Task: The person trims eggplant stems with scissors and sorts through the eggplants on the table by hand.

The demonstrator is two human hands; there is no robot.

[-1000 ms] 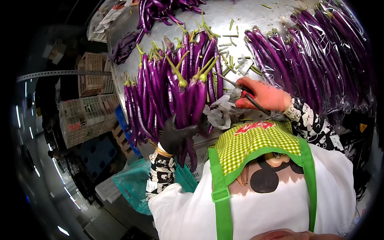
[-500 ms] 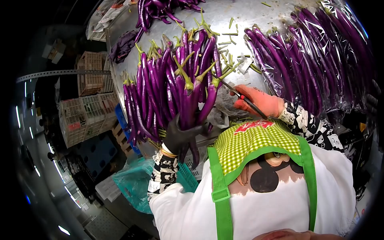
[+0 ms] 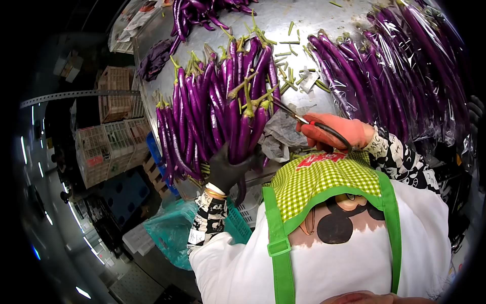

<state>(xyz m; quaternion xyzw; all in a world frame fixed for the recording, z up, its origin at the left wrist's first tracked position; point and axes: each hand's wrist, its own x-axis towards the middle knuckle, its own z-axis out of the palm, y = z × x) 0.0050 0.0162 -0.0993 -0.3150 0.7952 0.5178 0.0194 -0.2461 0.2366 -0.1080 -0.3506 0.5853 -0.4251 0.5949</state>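
Several purple eggplants [image 3: 244, 133] with green stems are bunched in my left hand [image 3: 228, 169], which wears a black glove and wraps round their lower part. My right hand [image 3: 336, 133], in an orange-red glove, holds scissors [image 3: 329, 129] with dark handles and some red on them. The blades point up and left, with their tips close to the stems of the bunch; whether they touch a stem I cannot tell. Behind the bunch, a row of loose eggplants [image 3: 190, 109] lies on the metal table [image 3: 309, 15]. Crumpled clear plastic [image 3: 283, 133] sits between my hands.
Wrapped eggplants [image 3: 385, 76] cover the table's right side. Cut stem pieces [image 3: 288, 73] are scattered mid-table. More eggplants [image 3: 202, 12] and a dark purple cloth [image 3: 154, 60] lie at the upper left. Crates [image 3: 109, 147] and a teal plastic bag [image 3: 169, 233] are below the table's left edge. A dark glove [image 3: 475, 111] shows far right.
The eggplants in my left hand have shifted and their stems now cross differently. My right hand and scissors moved left, then back right slightly. A dark glove has come further into view at far right.
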